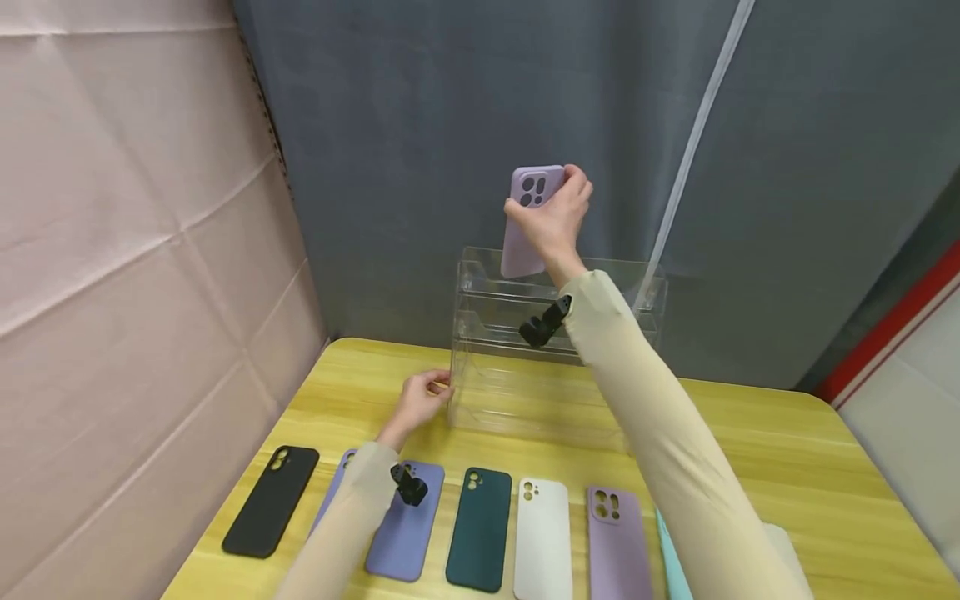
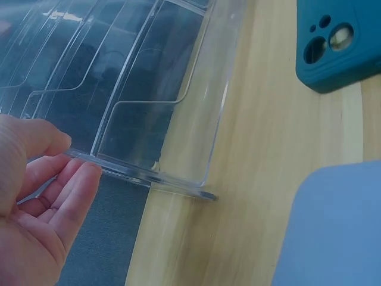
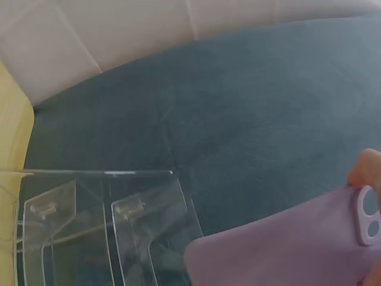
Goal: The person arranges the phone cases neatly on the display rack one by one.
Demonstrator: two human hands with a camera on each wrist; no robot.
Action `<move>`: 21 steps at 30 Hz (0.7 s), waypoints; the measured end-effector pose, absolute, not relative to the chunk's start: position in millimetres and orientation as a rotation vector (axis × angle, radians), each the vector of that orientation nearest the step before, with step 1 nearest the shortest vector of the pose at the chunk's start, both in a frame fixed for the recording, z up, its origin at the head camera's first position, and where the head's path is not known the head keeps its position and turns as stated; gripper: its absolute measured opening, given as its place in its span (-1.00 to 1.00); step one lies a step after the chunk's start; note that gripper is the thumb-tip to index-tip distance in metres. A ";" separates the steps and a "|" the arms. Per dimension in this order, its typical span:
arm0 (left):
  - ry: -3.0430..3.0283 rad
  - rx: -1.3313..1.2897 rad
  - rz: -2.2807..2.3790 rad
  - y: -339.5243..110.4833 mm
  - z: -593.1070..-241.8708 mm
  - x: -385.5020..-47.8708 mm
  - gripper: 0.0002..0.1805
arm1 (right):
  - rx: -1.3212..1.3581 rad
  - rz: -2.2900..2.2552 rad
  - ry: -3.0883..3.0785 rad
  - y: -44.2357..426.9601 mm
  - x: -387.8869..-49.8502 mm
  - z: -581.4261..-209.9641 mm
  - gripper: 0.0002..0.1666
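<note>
My right hand (image 1: 558,221) holds a light purple phone case (image 1: 517,250) by its camera end, thumb on one side edge and fingers on the other. The case is upright, its lower end just over the top tier of a clear plastic display rack (image 1: 540,417). In the right wrist view the case (image 3: 280,250) is beside the rack's top tiers (image 3: 143,208). My left hand (image 1: 422,400) is at the rack's left side; in the left wrist view, thumb and fingers (image 2: 77,185) pinch its edge.
Phone cases lie in a row along the table's (image 1: 750,450) near side: black (image 1: 272,504), blue-purple (image 1: 408,533), dark green (image 1: 480,529), white (image 1: 543,542), purple (image 1: 621,550) and turquoise (image 1: 671,567). My sleeves partly cover some. A grey curtain (image 1: 420,150) hangs behind the rack.
</note>
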State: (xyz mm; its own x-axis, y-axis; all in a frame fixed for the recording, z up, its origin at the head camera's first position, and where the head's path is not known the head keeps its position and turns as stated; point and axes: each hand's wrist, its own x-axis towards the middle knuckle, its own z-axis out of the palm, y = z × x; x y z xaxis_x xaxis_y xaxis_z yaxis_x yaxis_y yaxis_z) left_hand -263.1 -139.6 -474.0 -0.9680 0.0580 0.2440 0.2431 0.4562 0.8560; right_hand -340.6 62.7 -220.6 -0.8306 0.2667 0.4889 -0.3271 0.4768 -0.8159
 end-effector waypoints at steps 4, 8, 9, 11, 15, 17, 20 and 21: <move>-2.522 -0.250 -1.531 -139.0 -474.0 -259.3 -0.72 | 0.053 1.372 -2.103 42.2 -348.2 -221.8 0.01; -2.519 -0.239 -1.529 -138.6 -472.9 -256.3 -0.71 | -0.015 1.407 -2.062 24.3 -353.6 -224.3 0.03; -2.514 -0.237 -1.536 -138.6 -472.6 -256.2 -0.71 | -0.027 1.405 -2.052 20.7 -354.7 -225.0 0.03; -2.507 -0.246 -1.543 -138.1 -471.6 -255.5 -0.71 | -0.052 1.387 -2.026 14.9 -356.3 -226.1 0.03; -2.493 -0.281 -1.534 -136.5 -470.3 -254.8 -0.71 | -0.125 1.356 -1.982 7.4 -357.9 -230.2 0.04; -2.494 -0.296 -1.521 -135.7 -470.6 -254.4 -0.72 | -0.164 1.347 -1.977 4.6 -358.0 -233.5 0.04; -2.500 -0.291 -1.521 -134.4 -470.8 -252.9 -0.72 | -0.195 1.344 -1.983 -0.3 -357.4 -239.4 0.03; -2.501 -0.290 -1.529 -133.8 -470.8 -252.8 -0.72 | -0.200 1.345 -1.986 -1.7 -357.1 -241.4 0.03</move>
State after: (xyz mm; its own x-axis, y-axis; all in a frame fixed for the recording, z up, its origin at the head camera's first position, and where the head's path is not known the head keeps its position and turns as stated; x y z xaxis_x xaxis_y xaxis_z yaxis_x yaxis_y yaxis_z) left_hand -252.8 -133.8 -470.8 -0.9617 0.0645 0.2664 0.2665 0.4468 0.8540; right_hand -357.1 -1.7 -241.4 -0.7300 0.4941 0.4722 -0.2549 0.4443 -0.8589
